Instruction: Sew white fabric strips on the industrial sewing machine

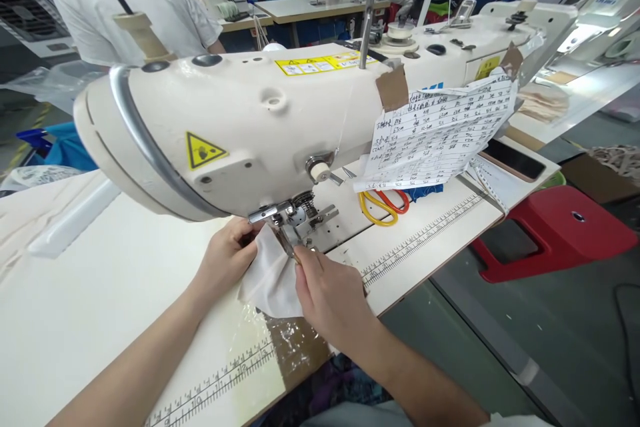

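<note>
Centre of the frame, just below the middle: small white cloth piece lying on the table, upper edge tucked under the metal foot of the sewing machine. Left hand on the cloth's left edge, fingers curled and pinching the fabric close to the foot. Right hand at the cloth's right edge, thumb and forefinger closed on the corner just beside the needle area; other fingers folded under, exact grip partly hidden.

For doing this well, by judgement: keep the cloth flat and lightly taut between both hands, with no fold creeping under the foot. Keep fingertips beside the foot, never in front of the needle line. Hold the edge square to the metal plate, using the printed ruler along the table's front edge as a rough parallel. Guide rather than pull.

Right of centre: yellow and red scissors lying behind the foot, apart from both hands. Above them, a taped paper sheet hanging from the machine arm. Lower right: a red stool. Upper left: another person's white shirt.
</note>
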`<state>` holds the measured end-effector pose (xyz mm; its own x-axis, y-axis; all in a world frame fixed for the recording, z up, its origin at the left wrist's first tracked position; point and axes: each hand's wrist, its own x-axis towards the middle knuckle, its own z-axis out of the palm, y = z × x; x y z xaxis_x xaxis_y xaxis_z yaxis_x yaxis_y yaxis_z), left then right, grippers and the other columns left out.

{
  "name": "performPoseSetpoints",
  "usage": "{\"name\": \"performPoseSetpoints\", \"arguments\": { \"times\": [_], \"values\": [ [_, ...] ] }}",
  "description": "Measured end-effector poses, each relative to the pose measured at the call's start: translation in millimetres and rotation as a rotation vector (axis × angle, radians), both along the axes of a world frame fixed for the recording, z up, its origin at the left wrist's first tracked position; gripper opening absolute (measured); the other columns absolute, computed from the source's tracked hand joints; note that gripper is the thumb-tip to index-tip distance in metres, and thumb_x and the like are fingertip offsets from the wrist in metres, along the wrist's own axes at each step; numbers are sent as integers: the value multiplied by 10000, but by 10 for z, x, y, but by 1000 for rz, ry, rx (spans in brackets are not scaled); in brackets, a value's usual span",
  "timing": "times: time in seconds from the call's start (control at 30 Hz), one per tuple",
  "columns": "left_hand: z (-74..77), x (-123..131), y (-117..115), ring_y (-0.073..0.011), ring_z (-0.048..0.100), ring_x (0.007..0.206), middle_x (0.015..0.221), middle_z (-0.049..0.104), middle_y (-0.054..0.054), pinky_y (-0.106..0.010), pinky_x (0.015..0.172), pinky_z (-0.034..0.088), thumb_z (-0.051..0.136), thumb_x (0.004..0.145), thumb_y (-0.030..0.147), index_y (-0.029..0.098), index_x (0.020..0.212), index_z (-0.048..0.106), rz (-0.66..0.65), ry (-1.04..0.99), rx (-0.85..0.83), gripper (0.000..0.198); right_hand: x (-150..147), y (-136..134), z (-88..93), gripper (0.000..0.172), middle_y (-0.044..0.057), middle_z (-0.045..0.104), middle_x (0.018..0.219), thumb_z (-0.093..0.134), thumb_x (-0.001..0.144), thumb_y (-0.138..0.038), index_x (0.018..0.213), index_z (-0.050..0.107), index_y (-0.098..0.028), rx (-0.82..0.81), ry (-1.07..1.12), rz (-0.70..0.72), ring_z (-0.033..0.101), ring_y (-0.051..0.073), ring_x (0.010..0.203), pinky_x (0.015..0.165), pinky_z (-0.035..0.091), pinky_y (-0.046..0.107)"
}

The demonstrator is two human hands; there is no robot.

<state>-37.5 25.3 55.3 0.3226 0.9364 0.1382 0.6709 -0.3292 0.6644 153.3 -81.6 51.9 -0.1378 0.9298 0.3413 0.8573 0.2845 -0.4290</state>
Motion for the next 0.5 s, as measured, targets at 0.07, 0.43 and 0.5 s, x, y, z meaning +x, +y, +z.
{"name": "performPoseSetpoints", "arguments": {
  "times": [0.07, 0.43, 0.5],
  "values": [
    [-8, 15, -10, -238, 630, 836, 884, 677, -64, -357, 740, 510, 505, 831, 434, 196, 843, 656, -3, 0, 36, 282, -5, 2, 13, 263, 58, 724, 956, 490, 1017, -146, 1268, 567, -135, -20, -22, 4, 716, 207, 783, 549, 465, 299],
    [-25, 73, -26, -260, 648, 863, 937, 711, -68, -381, 767, 517, 483, 827, 404, 204, 904, 685, 10, 47, 113, 295, -9, -7, 8, 261, 50, 705, 906, 544, 982, -137, 1241, 569, -127, 15, -33, -4, 696, 212, 720, 509, 443, 314],
    [-17, 61, -29, -249, 661, 847, 935, 721, -57, -360, 746, 519, 518, 856, 476, 209, 881, 693, 26, 2, 53, 320, -4, -10, 15, 242, 62, 712, 913, 536, 986, -140, 1224, 577, -125, 5, -15, 2, 700, 209, 725, 520, 456, 304]
  ]
}}
